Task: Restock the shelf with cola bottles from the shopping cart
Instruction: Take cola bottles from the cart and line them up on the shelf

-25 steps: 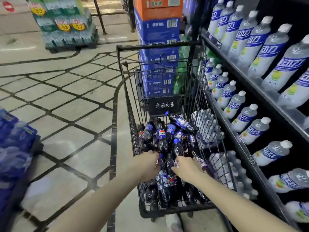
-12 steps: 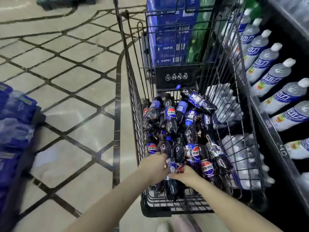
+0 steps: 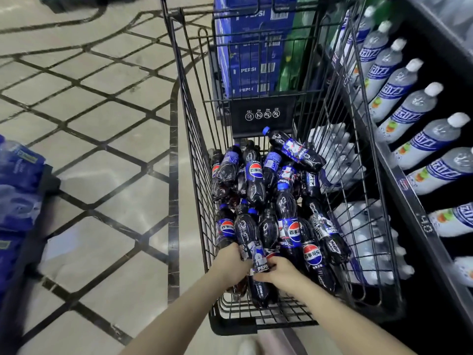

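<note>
Gripping one cola bottle (image 3: 249,245) (label reads PEPSI), left hand (image 3: 231,265) and right hand (image 3: 277,274).

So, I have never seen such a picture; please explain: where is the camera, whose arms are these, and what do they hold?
The camera sits on a person's head and looks down, so the arms are that person's own. No machine is here. Both hands reach into a black wire shopping cart full of dark cola bottles. The left hand and the right hand together grip one cola bottle at its label. To the right stands a shelf with clear bottles with white caps.
</note>
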